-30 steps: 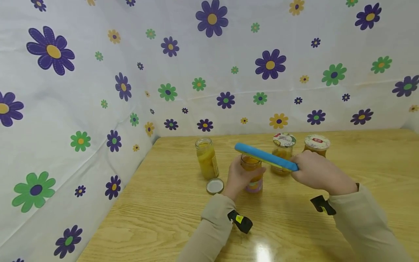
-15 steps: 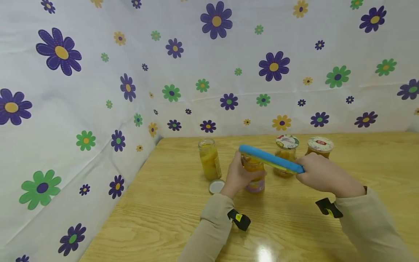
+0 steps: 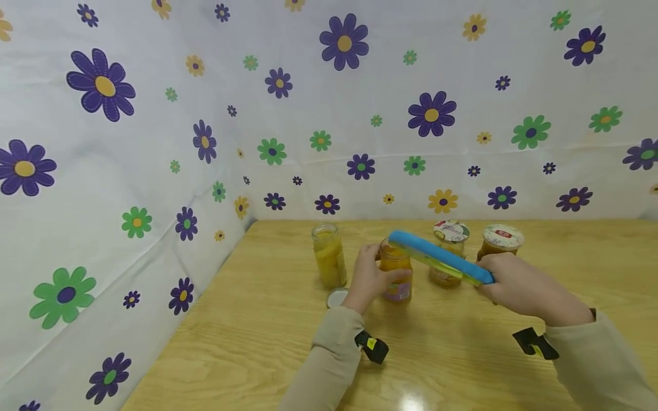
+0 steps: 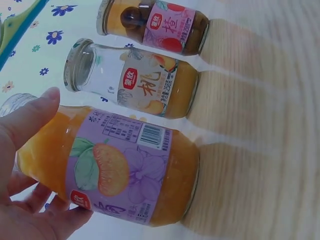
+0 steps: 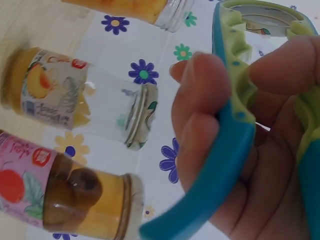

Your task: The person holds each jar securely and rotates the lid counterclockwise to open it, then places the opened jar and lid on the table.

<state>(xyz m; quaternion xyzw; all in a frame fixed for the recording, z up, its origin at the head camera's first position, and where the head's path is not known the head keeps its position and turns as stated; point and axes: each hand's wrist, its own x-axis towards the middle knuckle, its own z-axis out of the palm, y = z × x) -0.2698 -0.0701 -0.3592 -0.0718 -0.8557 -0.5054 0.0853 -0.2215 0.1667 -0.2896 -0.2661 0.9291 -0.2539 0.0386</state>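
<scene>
My left hand (image 3: 366, 279) grips a glass jar of orange fruit (image 3: 398, 291) near its neck, the jar standing on the table. A purple label with a citrus picture faces the left wrist view, and the threaded glass mouth shows no lid. My right hand (image 3: 529, 288) holds a blue and green jar opener (image 3: 437, 254) by its handles, its far end just over the jar's mouth. In the right wrist view, the opener's toothed green inner edge surrounds a metal lid (image 5: 265, 20) at its far end.
Left of my left hand stands an uncovered jar of yellow fruit (image 3: 330, 260), with a loose lid (image 3: 337, 297) before it. Behind the opener are a lidded peach jar (image 4: 150, 82) and a lidded jar of dark fruit (image 4: 172, 25). A flowered cloth (image 3: 288, 114) hangs behind the table.
The jar opener has shifted right, away from the held jar, uncovering more of its mouth. My right hand has moved right and slightly down; my left hand keeps its hold on the jar.
</scene>
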